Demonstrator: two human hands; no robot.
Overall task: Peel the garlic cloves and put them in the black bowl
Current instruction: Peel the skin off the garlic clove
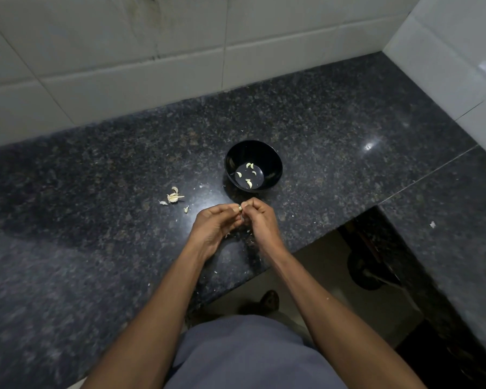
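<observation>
Low in the frame's middle, the left hand (216, 224) and right hand (260, 220) meet fingertip to fingertip, both pinching one garlic clove (240, 208) above the dark speckled surface (96, 248). Left of them lie the garlic scraps (174, 196). Just beyond sits the black bowl (272, 161), holding several peeled cloves (249, 183).

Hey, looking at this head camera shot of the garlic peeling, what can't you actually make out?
- Clove pinched between left hand and right hand: fingers hide most; how far it is peeled is unclear.
- Peeled cloves in black bowl: too small to count surely.
- Scraps by garlic remnant: skin or cloves, too small.
</observation>
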